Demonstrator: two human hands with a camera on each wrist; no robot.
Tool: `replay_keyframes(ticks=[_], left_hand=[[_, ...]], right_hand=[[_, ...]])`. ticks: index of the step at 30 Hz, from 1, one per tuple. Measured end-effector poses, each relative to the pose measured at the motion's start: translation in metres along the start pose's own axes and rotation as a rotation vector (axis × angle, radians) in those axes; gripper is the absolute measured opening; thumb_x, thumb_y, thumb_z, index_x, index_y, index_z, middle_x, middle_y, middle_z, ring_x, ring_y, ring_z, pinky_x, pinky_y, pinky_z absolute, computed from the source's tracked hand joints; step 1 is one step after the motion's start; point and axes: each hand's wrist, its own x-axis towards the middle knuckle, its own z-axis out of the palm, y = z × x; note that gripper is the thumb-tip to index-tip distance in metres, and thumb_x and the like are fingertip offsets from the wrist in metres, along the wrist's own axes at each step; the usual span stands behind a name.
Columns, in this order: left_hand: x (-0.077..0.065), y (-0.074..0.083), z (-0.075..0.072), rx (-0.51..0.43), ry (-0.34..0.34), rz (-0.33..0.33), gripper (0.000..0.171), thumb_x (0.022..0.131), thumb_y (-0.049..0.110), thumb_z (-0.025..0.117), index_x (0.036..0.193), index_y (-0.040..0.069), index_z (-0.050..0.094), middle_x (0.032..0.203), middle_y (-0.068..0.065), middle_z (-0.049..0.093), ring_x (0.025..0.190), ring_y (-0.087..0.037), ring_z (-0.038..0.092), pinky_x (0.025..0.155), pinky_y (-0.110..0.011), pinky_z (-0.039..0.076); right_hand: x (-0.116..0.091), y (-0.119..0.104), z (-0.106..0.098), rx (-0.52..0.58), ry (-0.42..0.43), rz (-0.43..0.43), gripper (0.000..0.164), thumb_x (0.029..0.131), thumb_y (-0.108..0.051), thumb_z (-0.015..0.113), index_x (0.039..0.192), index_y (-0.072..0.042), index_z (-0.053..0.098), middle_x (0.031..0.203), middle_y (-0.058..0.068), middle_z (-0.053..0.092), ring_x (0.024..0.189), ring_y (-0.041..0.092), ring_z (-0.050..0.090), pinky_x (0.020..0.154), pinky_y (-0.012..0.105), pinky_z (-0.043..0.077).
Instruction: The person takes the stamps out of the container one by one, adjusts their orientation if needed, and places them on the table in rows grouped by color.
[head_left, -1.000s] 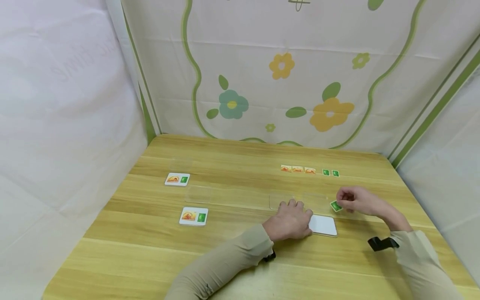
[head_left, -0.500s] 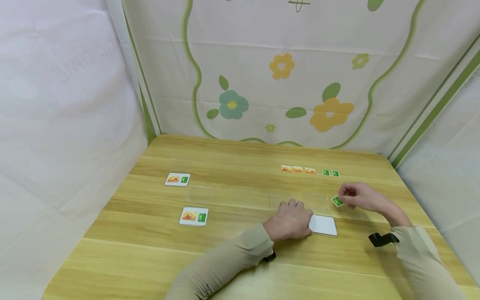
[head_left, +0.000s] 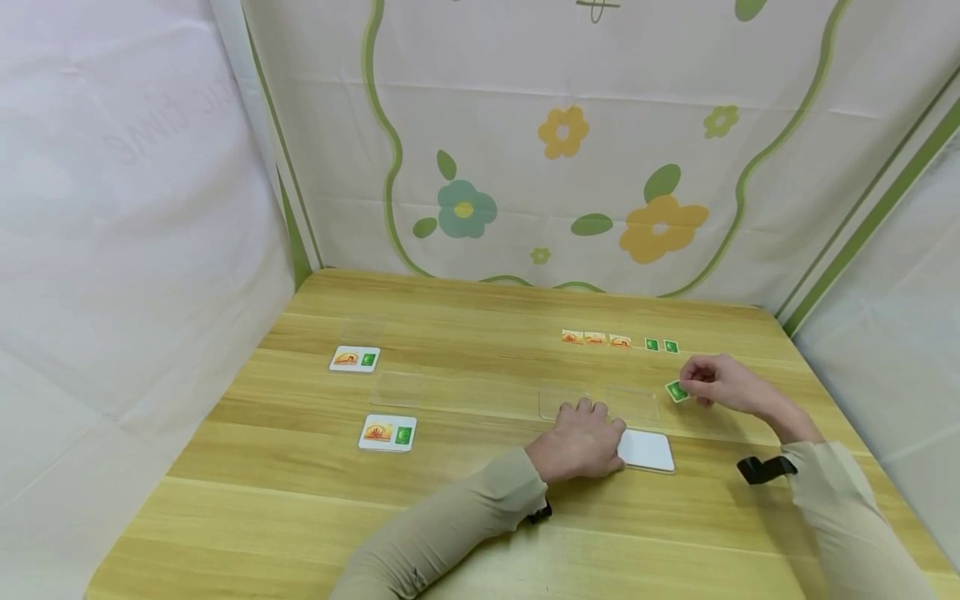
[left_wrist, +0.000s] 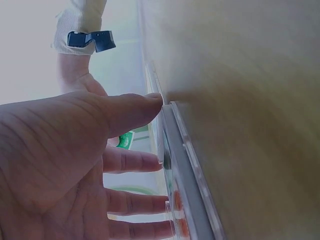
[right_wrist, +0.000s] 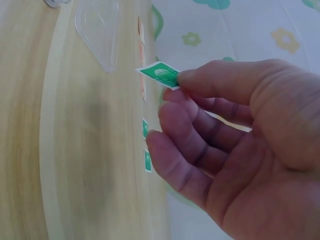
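Note:
My right hand [head_left: 726, 385] pinches a small green sticker [right_wrist: 159, 73] with a white border between thumb and fingertips, held above the table. A pale globe-like print shows on its face. My left hand [head_left: 579, 442] rests on a card with its fingers fairly straight. In the left wrist view, the thumb and fingers touch the card [left_wrist: 186, 167], which lies on a clear plate; an orange print shows partly between the fingers. Much of that card is hidden under the hand. Beside it, to the right, lies a blank white card [head_left: 649, 451].
Three orange picture stickers [head_left: 595, 338] and two green stickers [head_left: 652, 345] lie in a row at the back right. Clear plastic plates [head_left: 633, 404] lie beyond my left hand. Two finished-looking printed cards [head_left: 387, 432] sit at left. Fabric walls [head_left: 510, 150] enclose the table.
My right hand has moved slightly away from me, toward the back of the table, carrying the green sticker. The left hand has stayed in place.

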Motion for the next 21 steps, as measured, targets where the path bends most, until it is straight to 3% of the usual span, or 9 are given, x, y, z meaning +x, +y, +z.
replay_keyframes(ticks=[21], left_hand=[[-0.002,-0.001,-0.003,-0.037,-0.005,0.003,0.042,0.091,0.063,0.054,0.124,0.038,0.055,0.123,0.009,0.054,0.108,-0.014,0.049,0.090,-0.037,0.046]], right_hand=[[0.017,0.016,-0.013,0.013,0.054,0.060,0.025,0.099,-0.023,0.059,0.104,0.001,0.060,0.087,0.016,0.063,0.069,0.023,0.063,0.063,0.035,0.055]])
